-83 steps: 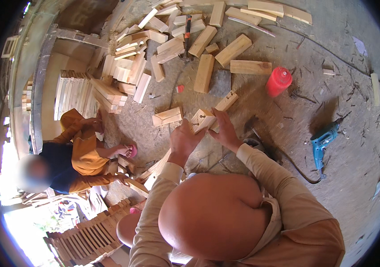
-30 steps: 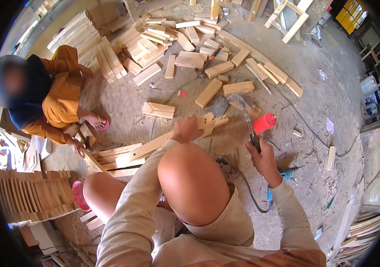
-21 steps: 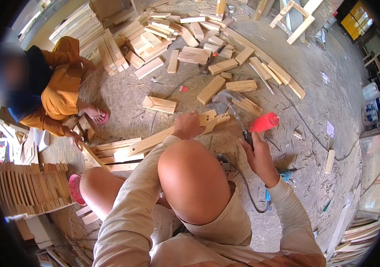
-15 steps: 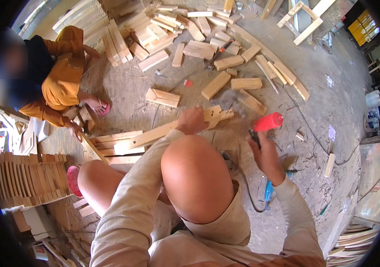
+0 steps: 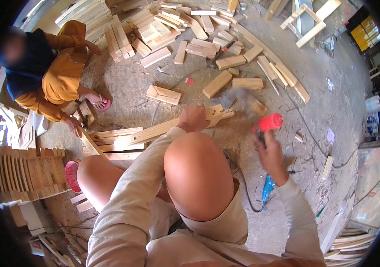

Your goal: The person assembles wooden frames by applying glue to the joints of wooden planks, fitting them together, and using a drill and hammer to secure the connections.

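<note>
My left hand is closed over a long pale wooden piece, near its notched far end with dark holes. That piece slopes down to the left and lies over other slats. In my right hand, held out to the right, is a red cylindrical tool with a dark part by the fingers. Its exact kind is unclear. A grey motion smear shows to its upper left, over a wood block. Below my right hand, a blue power tool with a dark cord lies on the floor.
At left a squatting person in orange and navy holds a slat. Loose wood blocks are heaped ahead, with a hammer among them. Stacked slatted pieces stand at lower left. A cable crosses the floor at right.
My right hand and the red tool have shifted slightly, the fingers now more blurred. My left hand keeps its hold on the wood. The other person's head has moved a little to the right.
</note>
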`<action>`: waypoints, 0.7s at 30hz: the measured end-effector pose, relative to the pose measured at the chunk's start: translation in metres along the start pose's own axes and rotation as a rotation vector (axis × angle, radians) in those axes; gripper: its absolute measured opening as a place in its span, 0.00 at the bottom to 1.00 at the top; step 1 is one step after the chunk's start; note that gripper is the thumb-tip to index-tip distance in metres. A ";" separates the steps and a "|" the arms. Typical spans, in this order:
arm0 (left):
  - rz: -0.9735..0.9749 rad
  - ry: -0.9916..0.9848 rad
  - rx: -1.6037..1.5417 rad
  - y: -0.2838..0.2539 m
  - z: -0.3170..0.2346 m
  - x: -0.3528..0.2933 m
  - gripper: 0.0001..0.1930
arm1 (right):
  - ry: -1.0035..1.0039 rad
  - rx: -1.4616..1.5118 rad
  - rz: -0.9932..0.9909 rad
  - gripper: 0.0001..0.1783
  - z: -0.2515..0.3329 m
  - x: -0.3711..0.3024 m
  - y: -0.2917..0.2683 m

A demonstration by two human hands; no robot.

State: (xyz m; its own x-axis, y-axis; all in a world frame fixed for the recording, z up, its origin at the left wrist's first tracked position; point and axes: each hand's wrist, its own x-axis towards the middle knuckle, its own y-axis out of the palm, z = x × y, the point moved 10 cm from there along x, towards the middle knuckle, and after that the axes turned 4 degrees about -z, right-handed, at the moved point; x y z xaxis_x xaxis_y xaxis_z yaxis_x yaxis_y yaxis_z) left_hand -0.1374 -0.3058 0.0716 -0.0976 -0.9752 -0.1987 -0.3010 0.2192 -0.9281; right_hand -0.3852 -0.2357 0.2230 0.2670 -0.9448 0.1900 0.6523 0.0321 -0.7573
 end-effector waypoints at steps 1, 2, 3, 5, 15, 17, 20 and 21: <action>0.000 -0.004 0.013 -0.003 0.001 0.001 0.31 | -0.007 0.006 -0.061 0.16 0.023 0.013 -0.030; 0.004 -0.028 0.032 -0.004 0.009 -0.004 0.31 | -0.070 0.064 -0.184 0.15 0.065 0.027 -0.067; 0.009 -0.056 0.045 -0.004 0.018 -0.010 0.31 | -0.068 0.195 -0.272 0.13 0.083 0.029 -0.094; -0.019 -0.056 0.036 -0.007 0.021 -0.011 0.31 | -0.305 0.485 -0.632 0.12 0.118 0.031 -0.164; 0.015 -0.012 0.045 -0.004 0.004 0.002 0.31 | 0.030 -0.052 0.127 0.16 -0.049 -0.020 0.061; 0.040 -0.017 0.013 0.007 -0.003 0.002 0.32 | -0.262 0.032 -0.208 0.17 0.011 -0.005 0.001; 0.036 -0.104 0.013 -0.004 0.031 -0.011 0.32 | -0.087 0.109 -0.226 0.11 0.064 0.038 -0.077; 0.043 -0.107 0.008 -0.005 0.029 -0.013 0.32 | -0.150 0.202 -0.363 0.10 0.075 0.039 -0.117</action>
State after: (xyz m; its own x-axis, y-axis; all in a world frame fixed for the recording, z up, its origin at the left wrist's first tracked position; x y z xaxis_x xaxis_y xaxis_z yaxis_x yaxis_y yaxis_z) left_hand -0.1075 -0.2952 0.0699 -0.0084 -0.9626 -0.2709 -0.2909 0.2615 -0.9203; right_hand -0.3980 -0.2522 0.3663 0.0851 -0.8493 0.5210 0.8442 -0.2163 -0.4904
